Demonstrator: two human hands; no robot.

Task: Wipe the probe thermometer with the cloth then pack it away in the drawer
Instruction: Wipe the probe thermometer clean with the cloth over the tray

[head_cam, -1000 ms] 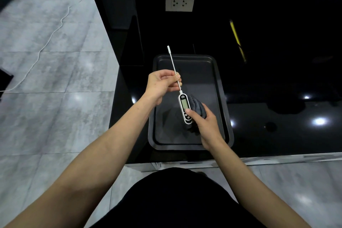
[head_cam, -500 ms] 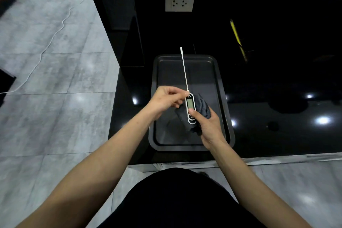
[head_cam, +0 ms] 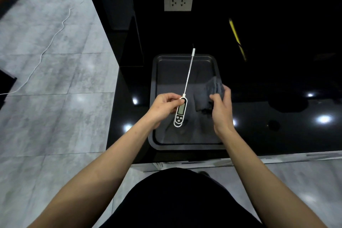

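The probe thermometer point(head_cam: 181, 111) is white with a small display and buttons, and its long thin probe points away from me over the tray. My left hand point(head_cam: 163, 106) pinches the top of its body, where the probe joins. My right hand point(head_cam: 221, 106) holds the bunched grey cloth point(head_cam: 208, 91) a little to the right of the thermometer, not touching it. Both hang above the dark metal tray point(head_cam: 185, 146) on the black counter. No drawer shows in this view.
The glossy black counter point(head_cam: 277, 126) runs to the right, with a black back panel carrying a wall socket point(head_cam: 178, 2). A yellow streak point(head_cam: 236, 38) shows on the panel. Grey tiled floor with a white cable point(head_cam: 46, 50) lies to the left.
My right hand let go of the thermometer body and moved right with the cloth. My left hand slid down the probe to the body and now holds the thermometer alone.
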